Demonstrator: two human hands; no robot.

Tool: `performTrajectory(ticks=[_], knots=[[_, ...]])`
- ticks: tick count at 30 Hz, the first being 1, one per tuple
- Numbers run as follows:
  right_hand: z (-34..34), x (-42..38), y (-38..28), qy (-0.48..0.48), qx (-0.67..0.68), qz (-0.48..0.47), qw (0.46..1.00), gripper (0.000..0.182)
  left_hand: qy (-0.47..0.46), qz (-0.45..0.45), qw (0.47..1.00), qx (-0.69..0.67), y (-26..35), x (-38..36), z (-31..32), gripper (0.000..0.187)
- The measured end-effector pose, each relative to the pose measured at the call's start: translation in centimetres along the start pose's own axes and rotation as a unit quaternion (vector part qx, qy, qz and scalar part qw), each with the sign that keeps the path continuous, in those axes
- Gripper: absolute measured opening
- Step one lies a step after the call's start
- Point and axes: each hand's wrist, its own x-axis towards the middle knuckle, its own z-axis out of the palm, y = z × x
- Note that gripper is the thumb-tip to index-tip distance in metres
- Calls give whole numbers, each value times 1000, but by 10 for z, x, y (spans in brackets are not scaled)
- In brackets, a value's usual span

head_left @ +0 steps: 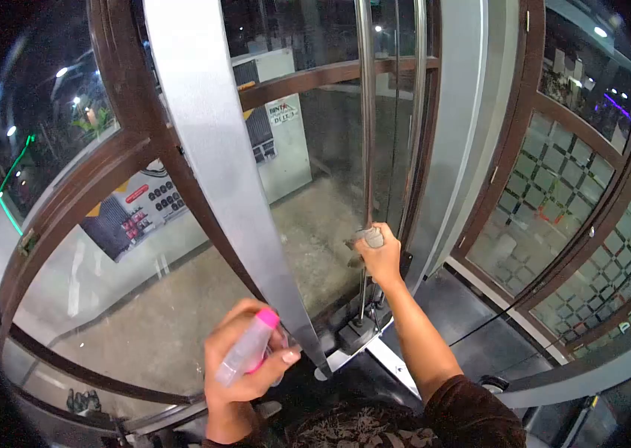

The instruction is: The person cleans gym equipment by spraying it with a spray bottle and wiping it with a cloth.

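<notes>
Hands apart, both full: left hand (244, 358) clamped round a pink-and-clear bottle (244, 349), right hand (380, 257) closed on a pale cloth (373, 237), cloth pressed to the lower stretch of a metal rod (367, 142). Key relation: rod upright along its long axis, directly under right hand and so nearer to it; from left hand, off to the right and farther forward, across the broad silver post (215, 142). Bottle on the near side of that post, close to its lower end, held tilted, pink end up and to the right, clear part down and to the left; rest of its shape partly hidden by fingers. Cloth well above the black base (356, 334) at the foot of the machine, left of the second rod (421, 67), roughly parallel to the first. Full wrap of cloth round rod or contact on one side only: cannot tell. Beyond the glass, on the pale wall (289, 160), a sign (283, 112) with "BINTA" or similar, ending unclear, and "DI LT. 3" below. Poster (136, 209) farther left, with red label and rows of small dark items, wording too small to read. On bottle, no readable brand; on dark shirt (360, 429), pale print, illegible.
</notes>
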Motion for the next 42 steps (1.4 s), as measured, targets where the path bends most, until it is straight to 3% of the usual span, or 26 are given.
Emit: performTrajectory(ticks=[2,5,17,22,27,31,37,38,42], knots=[[1,-9,14,-4,-17,20,1000,31,-32,6,999,13,-3,-14,1,26],[6,-22,40,0,-45,23,999,32,-25,-64,997,-24,-9,-38,2,25],[10,-64,128,-41,-54,55,996,37,59,-142,988,12,-22,-98,18,24],[7,-81,151,-76,-76,71,992,42,32,-149,987,54,-35,-123,35,20],[10,-97,199,-85,-114,24,990,37,47,-165,983,64,-49,-152,45,20],[10,-107,220,-123,-120,36,984,35,82,-233,963,107,-73,-162,64,21],[11,-129,269,-154,-201,10,967,33,40,-257,957,128,-139,-176,103,21],[14,-132,280,-152,-225,6,962,33,33,-317,943,93,-143,-180,107,21],[21,-138,297,-158,-226,43,960,34,2,-346,934,84,-155,-178,116,21]])
